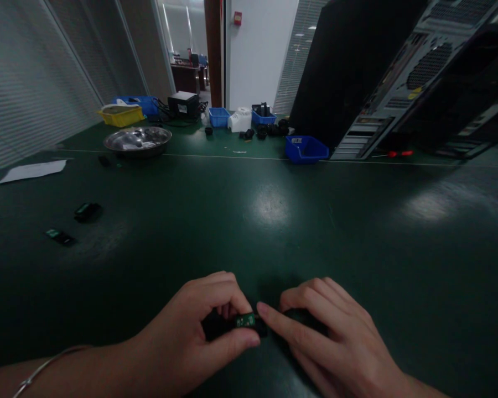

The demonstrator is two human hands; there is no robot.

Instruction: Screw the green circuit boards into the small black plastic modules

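Observation:
My left hand (207,329) pinches a small black part with a green circuit board (245,320) between thumb and forefinger, low over the table. The board faces up; the rest of the black part is mostly hidden by the fingers. From the right, my right hand (336,331) reaches in with its forefinger stretched out, the tip at the board's right end. A thin pale sliver shows by that fingertip, too small to name. The other right fingers are bent and set apart from the forefinger, with dark shadow between, and no held object shows there.
Two black pieces with green boards, one nearer (59,237) and one farther (87,211), lie on the green table (216,210) at left. Farther back are a metal bowl (138,141), paper (33,171), a blue bin (306,150) and a computer case (357,77).

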